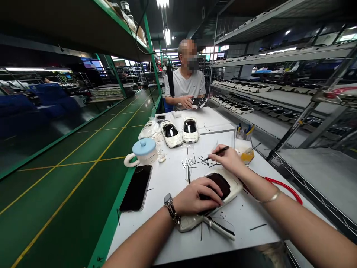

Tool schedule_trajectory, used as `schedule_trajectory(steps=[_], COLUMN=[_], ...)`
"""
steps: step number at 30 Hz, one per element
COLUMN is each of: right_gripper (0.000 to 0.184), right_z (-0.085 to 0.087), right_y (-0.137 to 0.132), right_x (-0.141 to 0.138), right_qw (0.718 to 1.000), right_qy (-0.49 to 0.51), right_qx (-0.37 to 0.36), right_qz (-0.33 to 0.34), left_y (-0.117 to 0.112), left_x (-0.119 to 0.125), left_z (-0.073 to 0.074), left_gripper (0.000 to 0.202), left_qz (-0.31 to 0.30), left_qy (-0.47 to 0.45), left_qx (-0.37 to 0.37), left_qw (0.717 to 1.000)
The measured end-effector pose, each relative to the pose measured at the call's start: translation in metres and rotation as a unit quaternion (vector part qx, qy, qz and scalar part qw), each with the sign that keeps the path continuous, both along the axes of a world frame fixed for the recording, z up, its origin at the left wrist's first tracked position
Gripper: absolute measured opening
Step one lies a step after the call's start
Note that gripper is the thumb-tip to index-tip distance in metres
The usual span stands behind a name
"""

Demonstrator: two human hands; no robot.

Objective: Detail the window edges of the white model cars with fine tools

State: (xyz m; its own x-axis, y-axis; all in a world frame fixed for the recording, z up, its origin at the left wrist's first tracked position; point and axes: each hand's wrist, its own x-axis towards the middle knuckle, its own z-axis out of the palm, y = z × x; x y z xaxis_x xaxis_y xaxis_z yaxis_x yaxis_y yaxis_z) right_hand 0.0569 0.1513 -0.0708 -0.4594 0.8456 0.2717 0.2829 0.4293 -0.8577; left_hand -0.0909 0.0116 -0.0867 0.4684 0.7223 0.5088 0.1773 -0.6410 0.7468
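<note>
A white model car (235, 186) with a dark roof lies before me, both doors swung out. Over its roof and near side my left hand (202, 195) is curled, holding it against the table. My right hand (227, 160) pinches black tweezers (220, 151) above the car's far side. Their thin tip reaches a small silvery pile (189, 162) among thin black strips (206, 162). The near door (219, 227) sticks out toward me, with black crumbs beside it. My left hand hides part of the car's cabin.
Two white model cars (190, 130) stand farther back, near a lidded mug (144, 152) and a phone (136, 189) at the left edge. A red cable (287, 188) and yellow box (247, 156) lie right. A person (185, 83) opposite holds a dark part. Racks (279, 91) of cars line the right.
</note>
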Motion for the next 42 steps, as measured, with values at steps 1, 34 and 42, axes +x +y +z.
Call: schedule_trajectory(steps=[1, 34, 42], right_gripper=[0.026, 0.02, 0.022], right_z=[-0.002, 0.045, 0.087], right_y=[0.006, 0.001, -0.093], right_x=[-0.012, -0.057, 0.031], right_qw=[1.0, 0.984, 0.967], right_qy=[-0.021, -0.128, 0.038], right_qx=[0.003, 0.107, 0.235], right_qz=[0.002, -0.057, -0.091], left_y=[0.0, 0.0, -0.007], left_x=[0.0, 0.0, 0.012], left_z=[-0.001, -0.002, 0.002], left_gripper=[0.013, 0.013, 0.012], left_qz=[0.001, -0.001, 0.096], left_qy=[-0.006, -0.051, -0.092], left_qx=[-0.003, -0.035, -0.01], left_qw=[1.0, 0.998, 0.991])
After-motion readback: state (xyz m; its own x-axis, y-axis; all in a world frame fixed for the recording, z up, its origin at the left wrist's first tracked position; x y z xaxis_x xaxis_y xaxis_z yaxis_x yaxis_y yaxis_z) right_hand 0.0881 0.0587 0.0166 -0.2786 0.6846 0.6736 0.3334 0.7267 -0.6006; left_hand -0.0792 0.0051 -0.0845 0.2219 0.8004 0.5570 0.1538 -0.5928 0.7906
